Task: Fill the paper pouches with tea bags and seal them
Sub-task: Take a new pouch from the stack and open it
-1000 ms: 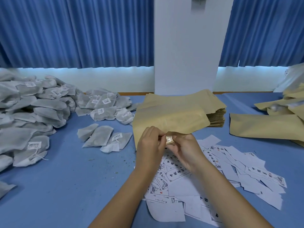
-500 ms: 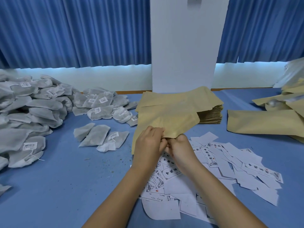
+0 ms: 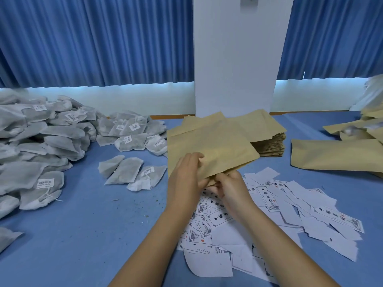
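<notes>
Gripping the paper pouch (image 3: 211,150) at its near edge, the left hand (image 3: 186,179) lays its fingers over the top face while the right hand (image 3: 231,188) pinches the edge with curled fingers. Its far end overlaps the pouch stack (image 3: 269,141) just beyond the hands. Three loose tea bags (image 3: 132,172) lie left of the left hand, and printed labels (image 3: 290,206) spread beneath and right of the right wrist.

Your tea bags (image 3: 41,146) lie left, the pouch stack (image 3: 259,133) behind your hands, the labels (image 3: 290,214) on the right.
</notes>
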